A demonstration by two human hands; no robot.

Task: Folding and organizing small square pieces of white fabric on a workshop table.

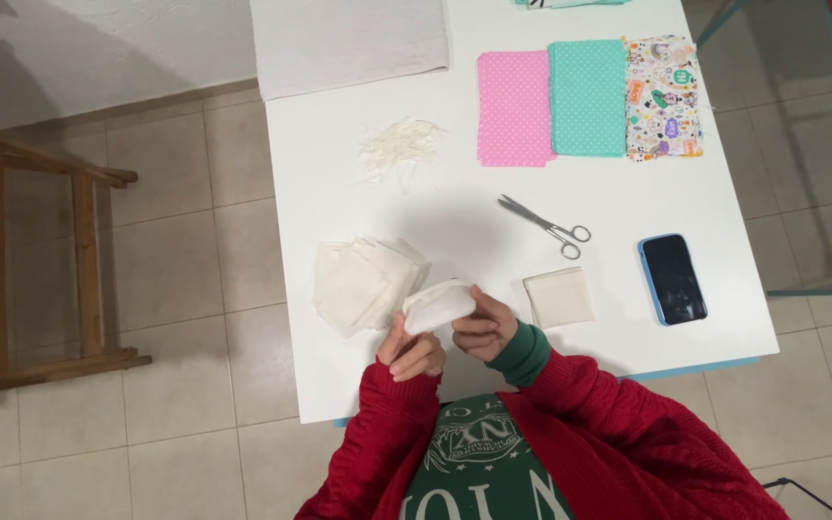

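Both my hands hold one small folded white fabric piece (438, 304) just above the white table's (628, 202) near edge. My left hand (411, 354) grips its lower left side, and my right hand (482, 327) pinches its right side. Directly left of the hands lies a loose pile of cream fabric squares (363, 282). A neat small stack of cream squares (558, 297) sits just right of my right hand. Red sleeves cover both arms.
Steel scissors (545, 224) lie mid-table, a dark phone in a blue case (672, 278) at the right. Pink (515, 108), teal (587, 97) and cartoon-print (663, 96) fabrics lie at the back, thin cream strips (400, 148) nearby, white cloth (349, 40) far left. A wooden frame (40, 260) stands on the tiled floor.
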